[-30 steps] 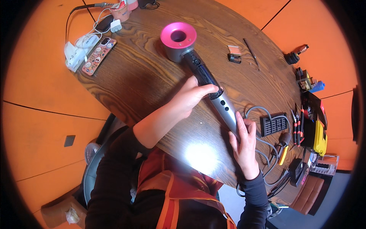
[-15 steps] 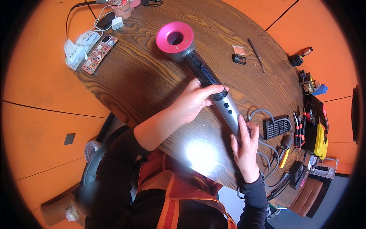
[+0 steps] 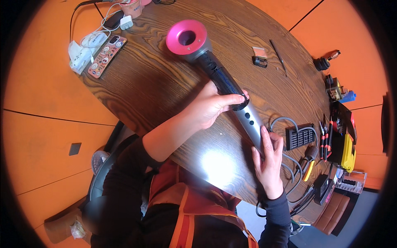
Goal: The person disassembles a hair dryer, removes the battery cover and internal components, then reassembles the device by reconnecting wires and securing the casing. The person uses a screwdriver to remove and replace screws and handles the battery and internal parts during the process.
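Both hands hold a hair dryer (image 3: 194,37) tilted over the table, its pink ring head up and to the left. The black inner part of its handle (image 3: 223,78) is bare below the head. A silver handle sleeve (image 3: 245,112) with two dark buttons covers the lower part. My left hand (image 3: 213,106) is wrapped round the black part near the sleeve's upper end, thumb pressed across it. My right hand (image 3: 269,161) grips the lower end of the silver sleeve, fingers laid along it. The palm side of that grip is partly hidden.
A grey cord (image 3: 285,119) loops beside a black bit case (image 3: 299,137), pliers (image 3: 325,136) and a yellow-handled tool (image 3: 308,171) at the right. Phone (image 3: 106,57), tissue pack (image 3: 81,58) and white charger (image 3: 126,22) lie far left. A dark rod (image 3: 278,57) and a small black part (image 3: 259,61) lie at the back.
The hair dryer's head has shifted slightly left and up. My right hand has moved a little right and down with the sleeve; both hands keep their grip.
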A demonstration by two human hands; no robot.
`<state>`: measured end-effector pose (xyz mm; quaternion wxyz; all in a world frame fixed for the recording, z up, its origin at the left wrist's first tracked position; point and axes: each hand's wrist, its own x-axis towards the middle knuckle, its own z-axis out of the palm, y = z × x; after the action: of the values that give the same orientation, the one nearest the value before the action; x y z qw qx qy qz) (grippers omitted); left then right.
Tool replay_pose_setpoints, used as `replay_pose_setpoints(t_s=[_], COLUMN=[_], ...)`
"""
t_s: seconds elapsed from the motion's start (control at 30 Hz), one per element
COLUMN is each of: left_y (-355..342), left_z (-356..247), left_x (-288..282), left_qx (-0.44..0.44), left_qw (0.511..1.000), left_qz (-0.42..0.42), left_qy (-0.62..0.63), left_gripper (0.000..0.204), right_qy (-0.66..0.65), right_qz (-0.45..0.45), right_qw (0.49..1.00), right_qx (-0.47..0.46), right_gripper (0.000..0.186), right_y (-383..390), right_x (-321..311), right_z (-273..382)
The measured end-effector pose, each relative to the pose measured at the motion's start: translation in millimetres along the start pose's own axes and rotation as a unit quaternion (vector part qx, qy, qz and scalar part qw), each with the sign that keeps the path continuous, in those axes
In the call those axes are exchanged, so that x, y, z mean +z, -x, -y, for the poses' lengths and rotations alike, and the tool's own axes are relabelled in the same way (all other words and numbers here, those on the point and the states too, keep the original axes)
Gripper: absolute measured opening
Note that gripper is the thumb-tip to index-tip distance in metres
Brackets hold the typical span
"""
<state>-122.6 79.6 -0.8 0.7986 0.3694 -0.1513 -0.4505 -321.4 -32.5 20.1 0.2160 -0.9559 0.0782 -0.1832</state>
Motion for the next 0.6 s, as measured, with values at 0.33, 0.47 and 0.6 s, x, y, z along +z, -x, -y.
replay_pose_setpoints(t_s=[0.33, 0.47, 0.6], left_y=[-1.7, -1.9, -2.6], left_z=[3.8, 8.1, 10.9], left_x=[0.2, -0.3, -1.3], left_qx=[-0.032, -0.038, -0.033], left_qw=[0.999, 0.999, 0.999], left_qz=[-0.014, -0.009, -0.02], left_qy=[-0.003, 0.023, 0.02], left_gripper=[0.027, 0.028, 0.027], right_qy=[0.014, 0.006, 0.005], right_qz=[-0.003, 0.004, 0.015], right_qw=[1.0, 1.0, 0.999], right_qx=[0.011, 0.024, 0.03], right_gripper=[0.063, 0.062, 0.06], right_y=[-5.7, -7.1, -8.0], right_x=[4.4, 5.3, 5.9], right_z=[-0.7, -1.9, -2.9])
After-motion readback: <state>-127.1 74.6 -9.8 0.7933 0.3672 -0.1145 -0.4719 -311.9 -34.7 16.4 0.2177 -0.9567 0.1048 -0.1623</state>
